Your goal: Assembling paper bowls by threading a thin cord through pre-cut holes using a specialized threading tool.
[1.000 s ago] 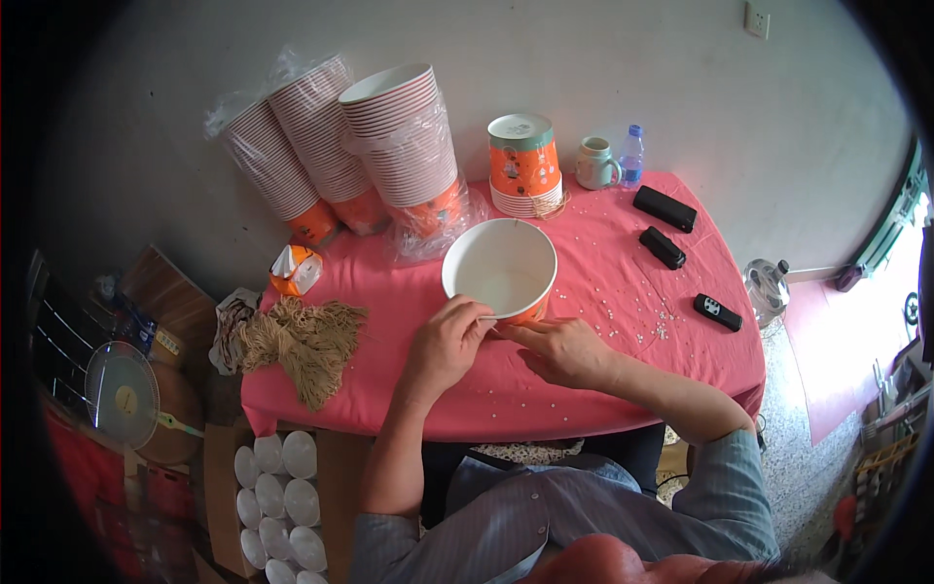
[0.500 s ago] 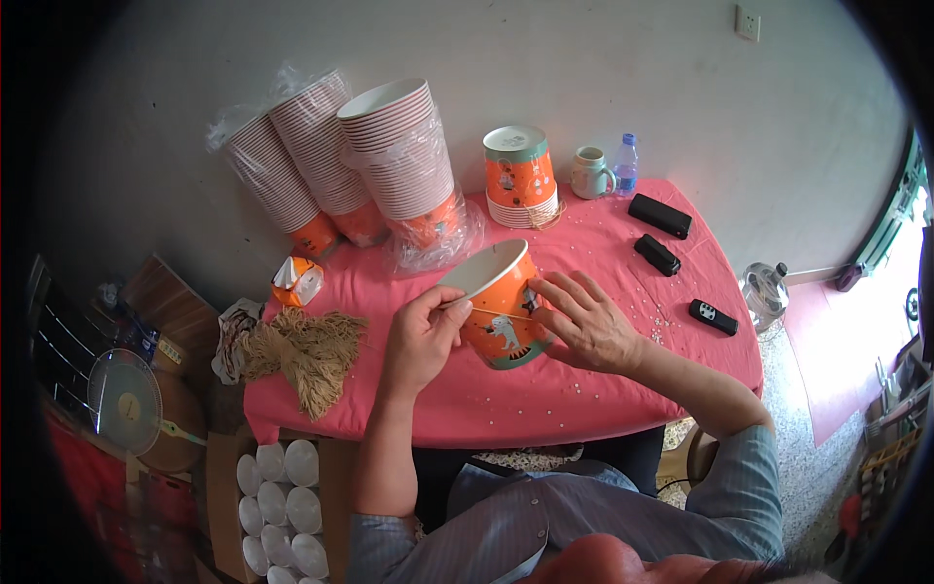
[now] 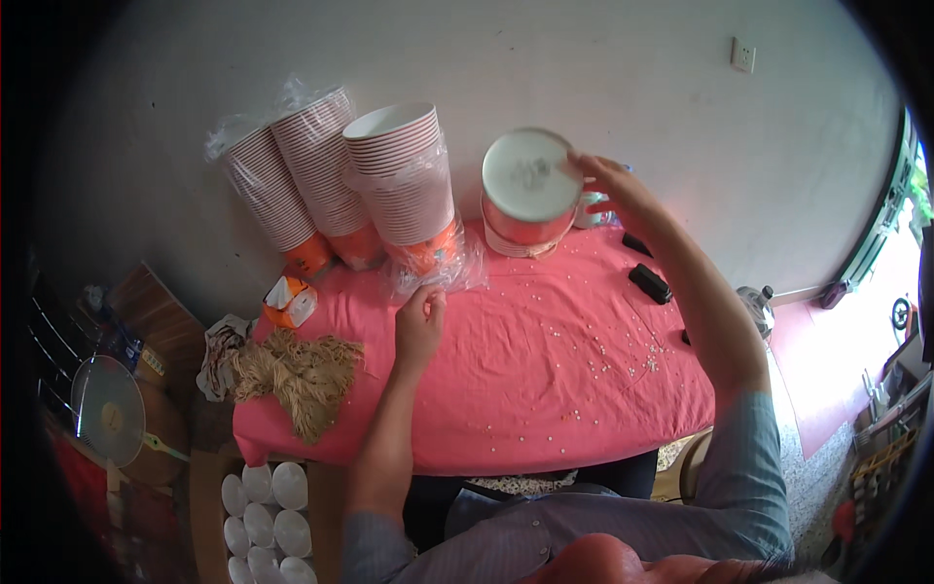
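A wrinkled pink cloth (image 3: 486,355) fills the middle of the frame, strewn with small pale bits (image 3: 650,366), mostly right of centre. Behind it rises a plain grey wall (image 3: 603,68) with a socket (image 3: 743,54) at upper right; a speckled floor (image 3: 798,482) shows at lower right.

At upper centre, a cup (image 3: 530,175) is upside down over a short stack (image 3: 516,243), hiding most of it. The right hand (image 3: 628,195) is at the cup's right edge, fingers parted and blurred; whether they grip it or only touch, I cannot tell. The left hand (image 3: 418,326) is over the cloth near the plastic wrap (image 3: 457,268), fingers curled in; I cannot tell whether it holds anything.

Grey print marks the cup's base, too blurred to read. A yellow label (image 3: 152,361) at far left is too small to read. Tan string (image 3: 306,380) lies in a heap at the cloth's left.
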Demonstrator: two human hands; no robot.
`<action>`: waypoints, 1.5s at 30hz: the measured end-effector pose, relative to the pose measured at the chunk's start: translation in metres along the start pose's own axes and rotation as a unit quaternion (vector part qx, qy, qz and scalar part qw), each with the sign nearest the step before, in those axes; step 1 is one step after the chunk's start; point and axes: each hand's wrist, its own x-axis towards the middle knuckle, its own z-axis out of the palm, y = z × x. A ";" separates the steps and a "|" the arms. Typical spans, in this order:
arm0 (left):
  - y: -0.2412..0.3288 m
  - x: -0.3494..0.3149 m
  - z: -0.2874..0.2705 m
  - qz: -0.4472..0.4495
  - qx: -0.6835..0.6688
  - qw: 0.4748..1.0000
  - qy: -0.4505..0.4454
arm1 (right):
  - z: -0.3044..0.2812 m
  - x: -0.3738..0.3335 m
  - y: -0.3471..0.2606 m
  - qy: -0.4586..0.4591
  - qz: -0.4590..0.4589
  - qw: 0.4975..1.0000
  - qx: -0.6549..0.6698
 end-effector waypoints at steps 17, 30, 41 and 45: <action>0.006 -0.010 -0.002 0.015 0.112 0.991 -0.075 | -0.040 0.181 0.050 -0.045 0.197 0.979 0.004; 0.008 -0.010 -0.001 -0.028 0.140 0.984 -0.104 | -0.050 0.229 0.070 -0.204 0.221 0.950 -0.083; 0.008 -0.011 0.000 -0.031 0.137 0.983 -0.114 | -0.048 0.249 0.095 -0.238 0.211 0.943 -0.100; 0.008 -0.011 0.000 -0.034 0.134 0.984 -0.113 | -0.044 0.252 0.106 -0.255 0.232 0.932 -0.109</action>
